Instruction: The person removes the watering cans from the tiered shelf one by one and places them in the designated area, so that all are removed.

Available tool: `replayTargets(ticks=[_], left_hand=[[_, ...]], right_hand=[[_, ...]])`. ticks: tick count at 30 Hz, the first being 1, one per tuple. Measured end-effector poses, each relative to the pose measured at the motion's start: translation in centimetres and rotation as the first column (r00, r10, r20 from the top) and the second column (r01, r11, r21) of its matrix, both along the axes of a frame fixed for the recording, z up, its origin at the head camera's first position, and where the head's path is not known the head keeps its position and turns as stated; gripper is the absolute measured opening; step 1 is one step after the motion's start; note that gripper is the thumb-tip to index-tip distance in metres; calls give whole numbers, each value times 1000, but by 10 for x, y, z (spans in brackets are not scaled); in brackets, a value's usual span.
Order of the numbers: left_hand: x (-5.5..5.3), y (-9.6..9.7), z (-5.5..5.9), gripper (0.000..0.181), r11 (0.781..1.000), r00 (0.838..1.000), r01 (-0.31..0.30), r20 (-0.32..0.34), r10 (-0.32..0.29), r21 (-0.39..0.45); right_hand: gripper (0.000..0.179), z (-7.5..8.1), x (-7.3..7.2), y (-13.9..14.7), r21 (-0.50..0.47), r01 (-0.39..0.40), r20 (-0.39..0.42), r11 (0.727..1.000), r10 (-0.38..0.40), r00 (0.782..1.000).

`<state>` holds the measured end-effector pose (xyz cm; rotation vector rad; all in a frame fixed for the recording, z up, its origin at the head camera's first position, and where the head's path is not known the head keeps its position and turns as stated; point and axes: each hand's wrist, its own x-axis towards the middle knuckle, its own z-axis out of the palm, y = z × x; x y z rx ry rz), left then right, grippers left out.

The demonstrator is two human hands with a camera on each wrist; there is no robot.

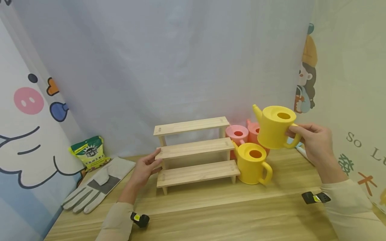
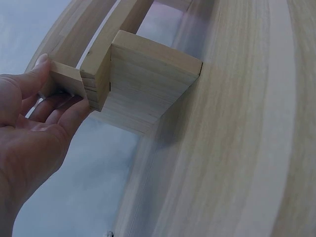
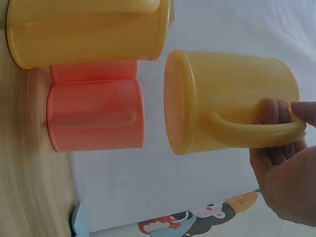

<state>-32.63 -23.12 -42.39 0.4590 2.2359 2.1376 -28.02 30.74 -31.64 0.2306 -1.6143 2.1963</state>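
A yellow watering can point(image 1: 272, 129) is held up in the air by its handle in my right hand point(image 1: 316, 140); the right wrist view shows the fingers point(image 3: 271, 116) through the handle loop. My left hand point(image 1: 144, 169) grips the left end of the middle board of a three-step wooden plant stand point(image 1: 196, 149), thumb above and fingers point(image 2: 69, 111) beneath. A second yellow watering can point(image 1: 251, 167) stands on the table at the stand's right end. Behind it are two pink watering cans point(image 1: 236, 132), partly hidden. The stand's boards carry nothing.
At the left lies a grey-and-white work glove point(image 1: 99, 184), with a green-and-yellow packet point(image 1: 90, 154) behind it. A pale curtain point(image 1: 181, 67) hangs behind the wood-grain table point(image 1: 211, 217). A printed wall panel point(image 1: 356, 100) is on the right.
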Motion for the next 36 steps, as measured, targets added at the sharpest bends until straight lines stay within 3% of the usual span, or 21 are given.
replayTargets(ticks=[4,11,19,25,32,36], left_hand=[[1,0,0,57,1000,1000,0,4,0,3],[-1,-1,-1,57,1000,1000,4,-1,-4,6],[1,-2,0,57,1000,1000,18,-8,-18,-7],[2,-2,1,58,1000,1000,21,-16,-21,-11],[3,-2,1,58,1000,1000,28,-11,-28,-1],[4,-2,1,57,1000,999,29,-15,-29,1]], right_hand=[[8,-7,-1,7,-9,-6,-11,1000,6,1000],[13,-21,-8,20,-38,-129,-59,991,127,990],[19,-33,-10,34,30,-194,-57,980,196,979],[21,-36,-8,40,101,-226,-58,969,232,971],[23,-35,-4,50,176,-207,-8,962,212,977],[24,-37,-3,56,211,-246,4,946,251,968]])
